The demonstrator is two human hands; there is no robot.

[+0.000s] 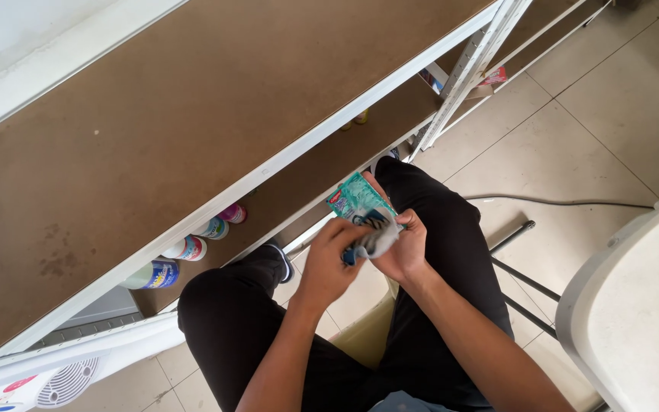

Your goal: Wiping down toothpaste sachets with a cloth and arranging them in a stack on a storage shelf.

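I sit on a pale chair (pixel 366 333), and my two forearms come up from the bottom of the view to meet above my knees. My left hand (pixel 328 258) is closed, its fingers curled around a small grey cloth (pixel 376 241) that is bunched between both hands. My right hand (pixel 404 248) is also closed: it holds the lower end of a flat teal packet (pixel 356 198), with the thumb on top of it. The cloth lies against the lower part of the packet, touching it. The upper end of the packet sticks out beyond my fingers, toward the shelf.

Under the hands are my legs in black trousers (pixel 230 313), and between them the beige tiled floor (pixel 573 145) shows. At the right edge stands a white plastic chair (pixel 627 282), and a thin dark cable (pixel 558 202) runs over the tiles behind it.

Further away, in front of me, is a shelf unit with brown boards (pixel 154 130) and white metal edges. On a lower board I see a row of bottles (pixel 188 248), white, blue and pink, lying just under the rim. At the bottom left corner is part of a white fan (pixel 62 381).
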